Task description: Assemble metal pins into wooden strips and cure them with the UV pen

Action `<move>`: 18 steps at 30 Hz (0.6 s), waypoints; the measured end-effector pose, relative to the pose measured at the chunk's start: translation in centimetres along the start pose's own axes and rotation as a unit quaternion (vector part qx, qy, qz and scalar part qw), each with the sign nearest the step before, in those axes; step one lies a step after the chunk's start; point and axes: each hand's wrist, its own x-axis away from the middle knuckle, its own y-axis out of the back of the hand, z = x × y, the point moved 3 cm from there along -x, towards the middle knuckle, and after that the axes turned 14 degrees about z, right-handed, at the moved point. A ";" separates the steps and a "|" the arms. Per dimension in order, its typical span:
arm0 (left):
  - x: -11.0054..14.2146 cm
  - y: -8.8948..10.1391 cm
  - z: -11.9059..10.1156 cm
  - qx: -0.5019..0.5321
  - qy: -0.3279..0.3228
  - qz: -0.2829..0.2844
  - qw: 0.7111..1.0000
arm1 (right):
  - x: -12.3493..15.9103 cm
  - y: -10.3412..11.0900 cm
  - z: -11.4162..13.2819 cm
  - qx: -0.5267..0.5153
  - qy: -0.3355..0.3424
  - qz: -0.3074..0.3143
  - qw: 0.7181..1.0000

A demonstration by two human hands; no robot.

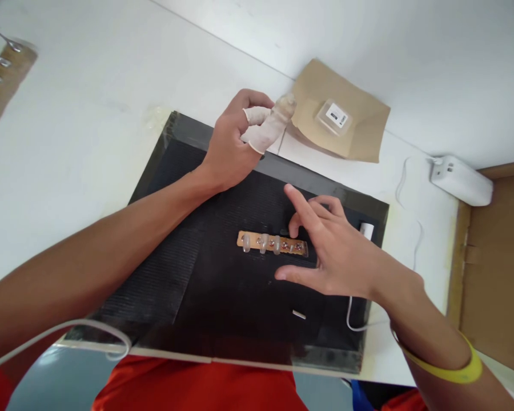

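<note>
My left hand (242,134) is above the far edge of the black mat (223,302), with white finger cots (269,128) over its thumb and forefinger. Those two tips are pressed together; whatever is between them, if anything, is hidden. My right hand (325,245) has its fingers spread, thumb and forefinger well apart, at the right end of a small tan strip (253,242). Clear pieces shaped like nail tips (263,244) lie across the strip, beside shiny metal dots. Nearer to me on the mat lies a short silver bar (298,314).
An opened brown paper sheet (364,131) with a labelled clear plastic box (334,117) lies beyond the mat. A white power adapter (460,180) with cords stands at right, by a cardboard box (497,268). At far left is a tan board (8,80) with metal clips. A white cable (81,322) crosses my left forearm.
</note>
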 end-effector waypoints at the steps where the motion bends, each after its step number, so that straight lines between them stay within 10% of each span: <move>1: 0.0 0.0 0.0 -0.001 -0.001 0.002 1.000 | 0.0 0.1 -0.1 0.006 -0.001 -0.011 1.000; 18: -0.2 -0.2 -0.2 0.040 0.037 0.001 0.999 | 0.9 1.2 -1.5 0.055 -0.086 -0.094 0.990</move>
